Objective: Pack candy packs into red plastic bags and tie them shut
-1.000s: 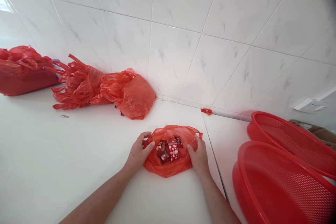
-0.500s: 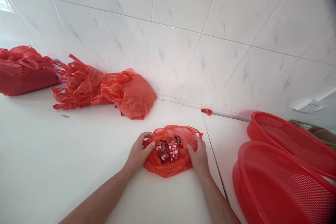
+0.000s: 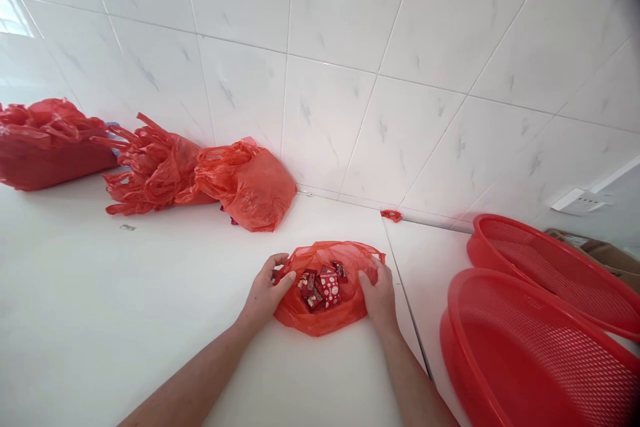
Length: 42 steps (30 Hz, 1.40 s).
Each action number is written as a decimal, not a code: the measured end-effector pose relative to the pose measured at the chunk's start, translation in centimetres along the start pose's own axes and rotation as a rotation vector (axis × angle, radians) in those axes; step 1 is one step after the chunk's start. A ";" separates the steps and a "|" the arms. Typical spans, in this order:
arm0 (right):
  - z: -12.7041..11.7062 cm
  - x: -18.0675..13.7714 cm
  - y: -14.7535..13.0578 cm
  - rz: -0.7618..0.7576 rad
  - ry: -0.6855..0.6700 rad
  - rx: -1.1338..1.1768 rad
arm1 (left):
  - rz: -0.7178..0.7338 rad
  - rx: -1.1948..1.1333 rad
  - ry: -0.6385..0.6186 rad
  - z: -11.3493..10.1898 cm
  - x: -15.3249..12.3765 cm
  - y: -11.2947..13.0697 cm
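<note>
On white table point(image 3: 150, 300) | red bag point(image 3: 327, 325) between left hand point(image 3: 265, 290) and right hand point(image 3: 381, 295) | both pinching its sides

packets point(image 3: 330, 288) in bag point(image 3: 320, 328) | bag on table point(image 3: 150, 307) | baskets point(image 3: 510, 347) right | wall point(image 3: 330, 120) behind

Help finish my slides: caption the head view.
Left fingers and right fingers hold a red bag open, showing small patterned packets, on a white table.
</note>
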State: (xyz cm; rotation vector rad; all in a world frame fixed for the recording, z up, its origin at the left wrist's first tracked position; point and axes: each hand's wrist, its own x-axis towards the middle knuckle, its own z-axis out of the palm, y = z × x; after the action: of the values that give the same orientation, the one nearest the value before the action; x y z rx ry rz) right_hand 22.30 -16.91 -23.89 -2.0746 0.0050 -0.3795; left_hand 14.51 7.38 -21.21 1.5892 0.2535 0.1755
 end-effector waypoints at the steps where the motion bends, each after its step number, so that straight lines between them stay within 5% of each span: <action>1: 0.0 0.1 0.0 0.006 0.021 0.019 | 0.017 -0.017 0.001 0.0 0.0 0.0; 8: -0.7 -0.5 -0.3 -0.001 0.145 0.104 | -0.034 -0.050 0.129 -0.6 -1.9 0.5; 15: -1.7 -1.7 -2.2 -0.142 0.188 0.065 | -0.045 -0.083 0.056 -1.7 -2.4 2.0; 24: -6.5 -1.3 -10.9 -0.251 0.410 0.224 | 0.559 -0.162 0.135 -1.6 1.6 16.1; 29: -9.8 -3.2 -14.1 -0.292 0.360 0.325 | 0.640 -0.024 -0.006 -1.6 0.3 19.9; 32: -9.9 -3.4 -12.8 -0.314 0.331 0.400 | 0.614 0.166 -0.015 -2.5 -0.9 18.4; 36: -8.3 -1.9 -8.7 -0.183 0.346 0.575 | 0.678 0.147 0.283 -4.1 -0.9 12.4; 38: -7.4 -1.1 -7.2 -0.088 0.176 0.593 | 0.702 0.050 0.285 -4.5 -0.3 8.8; 42: -6.5 -0.9 -7.1 -0.105 -0.259 0.693 | 0.504 0.045 0.063 -3.4 0.4 4.2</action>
State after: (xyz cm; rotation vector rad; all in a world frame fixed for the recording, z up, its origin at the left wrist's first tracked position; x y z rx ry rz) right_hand 18.59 -18.65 -15.13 -1.4233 -0.3444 -0.1394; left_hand 14.16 10.69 -16.87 1.6703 -0.1013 0.6134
